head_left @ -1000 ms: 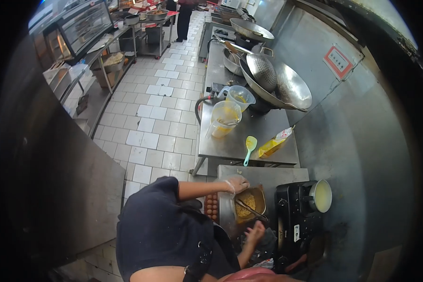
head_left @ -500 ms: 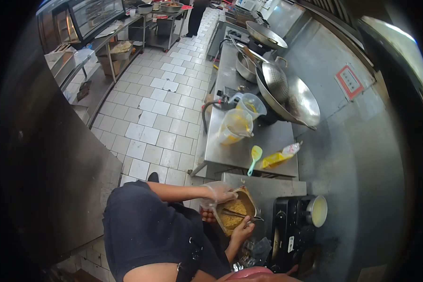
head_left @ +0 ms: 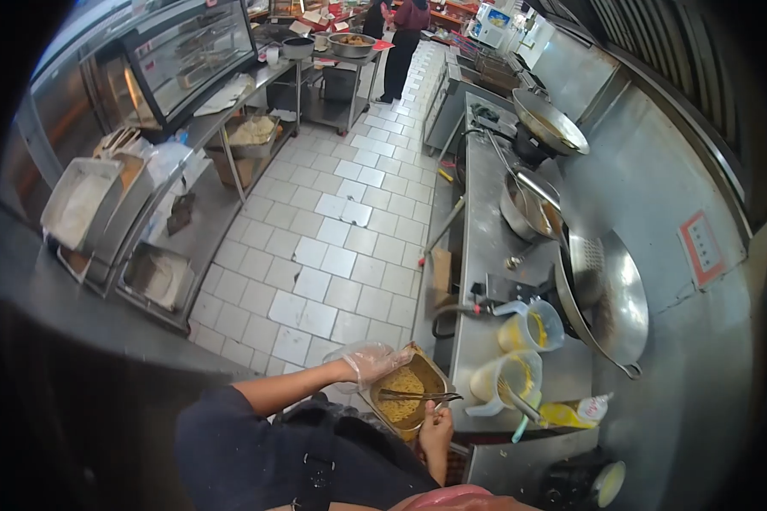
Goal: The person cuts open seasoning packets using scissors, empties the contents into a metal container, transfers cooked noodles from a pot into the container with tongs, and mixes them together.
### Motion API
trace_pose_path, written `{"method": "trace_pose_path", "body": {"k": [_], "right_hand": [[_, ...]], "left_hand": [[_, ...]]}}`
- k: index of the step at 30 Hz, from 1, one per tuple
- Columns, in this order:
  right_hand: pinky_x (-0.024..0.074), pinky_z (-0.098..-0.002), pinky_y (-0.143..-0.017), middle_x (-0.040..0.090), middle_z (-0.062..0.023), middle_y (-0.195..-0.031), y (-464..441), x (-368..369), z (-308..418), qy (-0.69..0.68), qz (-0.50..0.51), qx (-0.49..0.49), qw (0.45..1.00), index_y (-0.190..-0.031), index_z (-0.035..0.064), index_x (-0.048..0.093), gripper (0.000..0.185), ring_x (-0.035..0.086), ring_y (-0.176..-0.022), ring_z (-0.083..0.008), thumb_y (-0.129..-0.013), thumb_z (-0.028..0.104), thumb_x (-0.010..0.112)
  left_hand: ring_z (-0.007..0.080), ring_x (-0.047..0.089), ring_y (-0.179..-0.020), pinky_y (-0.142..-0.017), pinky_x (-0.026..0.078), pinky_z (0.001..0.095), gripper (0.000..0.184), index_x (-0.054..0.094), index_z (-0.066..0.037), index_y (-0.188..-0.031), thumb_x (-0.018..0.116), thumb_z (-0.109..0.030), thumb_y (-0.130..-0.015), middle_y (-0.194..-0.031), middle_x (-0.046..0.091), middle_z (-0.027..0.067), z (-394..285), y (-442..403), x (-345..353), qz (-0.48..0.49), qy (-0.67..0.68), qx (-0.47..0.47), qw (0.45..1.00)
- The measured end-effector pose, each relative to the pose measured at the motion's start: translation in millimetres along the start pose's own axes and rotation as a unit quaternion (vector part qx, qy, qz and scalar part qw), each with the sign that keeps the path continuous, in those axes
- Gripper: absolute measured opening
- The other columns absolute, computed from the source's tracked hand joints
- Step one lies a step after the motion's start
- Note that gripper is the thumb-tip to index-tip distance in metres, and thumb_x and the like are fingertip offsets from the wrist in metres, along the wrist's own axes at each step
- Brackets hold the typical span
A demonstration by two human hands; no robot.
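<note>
Between my hands is a rectangular metal pan (head_left: 439, 381) with yellow crumbly or shredded food (head_left: 398, 393) in it. A pair of metal tongs (head_left: 409, 395) lies across the pan, its end jutting past the right side. My left hand (head_left: 379, 364), in a loose clear plastic glove, grips the far left edge, with its fingers along the rim. Bare, my right hand (head_left: 435, 434) is closed at the near right rim, thumb just below the tongs; whether it also presses on them I cannot tell.
On the steel table (head_left: 486, 341) to the right are two plastic jugs (head_left: 530, 326) with yellow residue, a whisk (head_left: 517, 399), a yellow packet (head_left: 571, 413) and large woks (head_left: 605, 289). Shelves with trays (head_left: 158, 277) line the left. People (head_left: 398, 51) stand far down the tiled aisle.
The view has swung, showing more of the aisle and left shelves. The pan has moved away from the black stove, which now sits low at the right. Both hands keep hold of the pan.
</note>
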State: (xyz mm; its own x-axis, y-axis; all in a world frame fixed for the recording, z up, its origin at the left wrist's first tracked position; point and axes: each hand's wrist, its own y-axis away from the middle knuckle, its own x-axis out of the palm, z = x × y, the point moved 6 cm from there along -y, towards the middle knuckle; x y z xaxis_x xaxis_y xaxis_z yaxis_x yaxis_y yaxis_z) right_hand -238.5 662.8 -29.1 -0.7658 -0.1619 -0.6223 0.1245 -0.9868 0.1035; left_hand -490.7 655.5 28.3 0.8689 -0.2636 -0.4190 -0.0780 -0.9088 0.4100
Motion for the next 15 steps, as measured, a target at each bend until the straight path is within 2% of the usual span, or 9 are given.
{"method": "trace_pose_path", "body": {"k": [2,3,4,5,8,10,12,14,15], "right_hand": [[0.0378,-0.0327,-0.052,0.044,-0.0039,-0.057,-41.8,21.4,29.3,-0.012,0.003,-0.021,1.0,-0.073,0.0037,0.044,0.051,0.041,-0.055,-0.0135,-0.092,0.047,0.063],[0.0444,-0.0387,-0.059,0.055,-0.0122,-0.062,-64.8,30.2,40.7,0.006,0.017,-0.007,1.0,-0.076,0.0023,0.049,0.051,0.053,-0.057,-0.0242,-0.09,0.05,0.063],[0.0444,-0.0387,-0.059,0.055,-0.0122,-0.062,-86.4,40.1,53.8,0.005,0.017,-0.006,1.0,-0.076,0.0023,0.049,0.051,0.053,-0.057,-0.0242,-0.09,0.05,0.063],[0.0446,-0.0389,-0.059,0.055,-0.0126,-0.063,-111.5,50.8,67.7,0.009,0.021,-0.007,1.0,-0.077,0.0022,0.049,0.051,0.053,-0.057,-0.0247,-0.089,0.05,0.063],[0.0452,-0.0403,-0.059,0.057,-0.0154,-0.063,-199.5,89.3,107.7,0.034,0.032,-0.017,0.999,-0.078,0.0017,0.051,0.05,0.056,-0.058,-0.0286,-0.089,0.049,0.064],[0.0413,-0.038,-0.056,0.048,-0.0123,-0.058,-261.8,119.3,143.8,0.017,0.033,-0.078,0.996,-0.072,0.002,0.045,0.053,0.048,-0.055,-0.0241,-0.089,0.048,0.065],[0.0421,-0.0407,-0.057,0.051,-0.0162,-0.061,-328.6,154.6,179.4,0.054,0.071,-0.119,0.989,-0.074,0.0013,0.047,0.052,0.05,-0.056,-0.0294,-0.089,0.048,0.064],[0.0426,-0.0413,-0.058,0.054,-0.0177,-0.064,-386.5,188.9,230.7,0.026,0.142,-0.113,0.983,-0.077,0.0004,0.05,0.053,0.053,-0.058,-0.0291,-0.089,0.05,0.063],[0.0434,-0.0406,-0.058,0.057,-0.0187,-0.067,-415.7,210.0,249.8,-0.01,0.142,-0.163,0.976,-0.08,-0.0011,0.052,0.054,0.055,-0.06,-0.0291,-0.088,0.051,0.063]], "left_hand": [[0.0379,0.064,-0.089,-0.081,0.048,0.043,0.075,0.064,0.0,-0.111,0.029,-0.064,-0.096,-0.092,0.067,0.0235,13.1,-24.3,-39.2,0.017,-0.006,-0.022,1.0],[0.0385,0.062,-0.091,-0.082,0.047,0.0438,0.075,0.063,0.0,-0.112,0.028,-0.064,-0.096,-0.095,0.066,0.0245,21.4,-44.0,-55.1,-0.022,0.042,0.029,0.998],[0.0392,0.061,-0.093,-0.084,0.046,0.0447,0.076,0.062,0.001,-0.114,0.027,-0.064,-0.097,-0.098,0.065,0.0255,24.4,-60.3,-74.7,-0.063,0.092,0.08,0.991],[0.0392,0.061,-0.093,-0.084,0.046,0.0447,0.076,0.062,0.001,-0.114,0.027,-0.064,-0.097,-0.098,0.065,0.0255,31.9,-77.8,-92.2,-0.066,0.09,0.081,0.99],[0.0406,0.059,-0.096,-0.087,0.044,0.0462,0.076,0.059,0.001,-0.116,0.026,-0.064,-0.097,-0.102,0.063,0.0267,51.2,-133.8,-164.6,-0.097,0.012,0.049,0.994],[0.0418,0.057,-0.103,-0.092,0.041,0.0471,0.074,0.057,0.0,-0.12,0.025,-0.063,-0.097,-0.11,0.061,0.0272,65.3,-166.6,-207.5,-0.063,0.025,-0.007,0.998],[0.0422,0.054,-0.107,-0.096,0.041,0.0451,0.073,0.056,0.0,-0.121,0.023,-0.061,-0.099,-0.115,0.06,0.0264,81.5,-189.4,-248.5,-0.093,-0.006,-0.039,0.995],[0.0399,0.055,-0.107,-0.096,0.041,0.0438,0.072,0.056,0.001,-0.12,0.023,-0.059,-0.1,-0.116,0.06,0.0249,91.4,-201.5,-312.4,-0.196,0.031,-0.078,0.977],[0.0358,0.056,-0.11,-0.097,0.042,0.0411,0.069,0.055,0.003,-0.119,0.027,-0.057,-0.1,-0.117,0.061,0.023,116.0,-217.3,-329.8,-0.261,0.063,-0.064,0.961]]}}
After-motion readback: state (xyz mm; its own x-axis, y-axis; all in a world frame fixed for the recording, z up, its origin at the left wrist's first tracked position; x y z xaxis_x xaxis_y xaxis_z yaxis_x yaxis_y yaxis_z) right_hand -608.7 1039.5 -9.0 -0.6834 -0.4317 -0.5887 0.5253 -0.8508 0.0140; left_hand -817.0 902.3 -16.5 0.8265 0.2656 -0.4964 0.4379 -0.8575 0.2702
